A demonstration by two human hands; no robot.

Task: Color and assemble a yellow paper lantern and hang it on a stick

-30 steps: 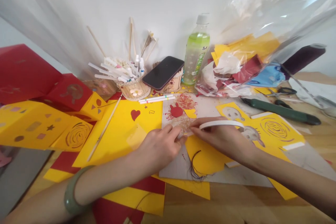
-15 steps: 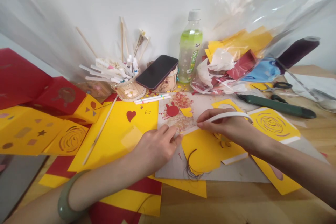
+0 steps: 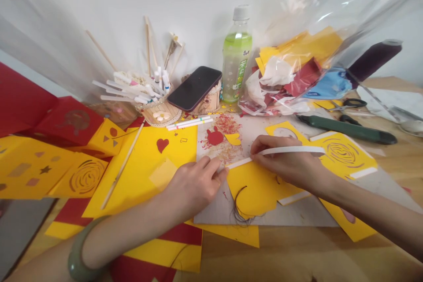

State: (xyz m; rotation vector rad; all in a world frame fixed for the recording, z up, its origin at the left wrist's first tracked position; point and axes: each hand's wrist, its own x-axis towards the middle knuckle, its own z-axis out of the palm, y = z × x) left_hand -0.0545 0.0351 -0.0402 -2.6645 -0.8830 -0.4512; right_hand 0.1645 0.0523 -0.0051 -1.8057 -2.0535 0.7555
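A narrow white strip that looks like double-sided tape (image 3: 291, 150) runs along the top edge of a yellow card piece (image 3: 253, 180). My left hand (image 3: 198, 180) pinches at the strip's left end, thumb and fingers closed; the fingertips partly hide it. My right hand (image 3: 287, 163) grips the strip further right between thumb and fingers, and its loose end arches back over that hand. Dark thread (image 3: 238, 211) lies at the card's lower left. A red animal-shaped cutout (image 3: 215, 135) and a yellow cutout (image 3: 233, 139) lie just beyond the hands.
A green utility knife (image 3: 350, 129) and scissors (image 3: 352, 103) lie at right. Behind stand a drink bottle (image 3: 237, 57), a phone (image 3: 195, 88) on a basket and a marker basket (image 3: 160, 116). Yellow paper (image 3: 139, 176) and folded red-yellow boxes (image 3: 79, 119) fill the left.
My right hand has slid slightly right along the strip, and the strip's loose end now reaches further right. My left hand stays at the left end. The view has shifted a little.
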